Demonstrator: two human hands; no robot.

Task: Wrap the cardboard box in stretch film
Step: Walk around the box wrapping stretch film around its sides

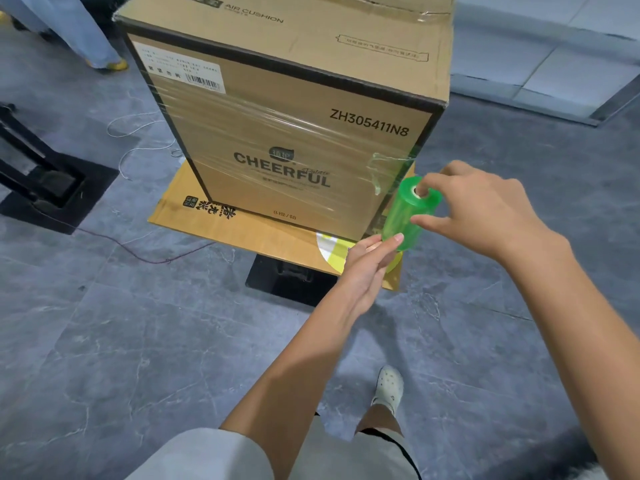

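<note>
Head view, looking down: the cardboard box (294,98) stands upright on a flattened cardboard sheet (194,209), which lies on a black base (287,278) on the grey tiled floor (138,341). Clear stretch film (277,123) already bands the middle of the box's front face, from the left edge to the near right corner.

At that corner a green roll (408,213) hangs tilted, just off the box's vertical edge, with a crumpled web of film running from it onto the corner. The right hand (485,209) grips the roll's upper end, one finger at the core hole and the thumb curled against the side. The left hand (367,268) is flat beneath, its straight fingers (391,242) touching the roll's lower end.

Bare floor lies open on the near side and to the right of the box. To the left, a black stand (45,181) and a loose cord (138,147) lie near the sheet's edge. Another person's legs (86,39) stand beyond the far left corner. The wearer's own shoe (389,384) is well back from the sheet.
</note>
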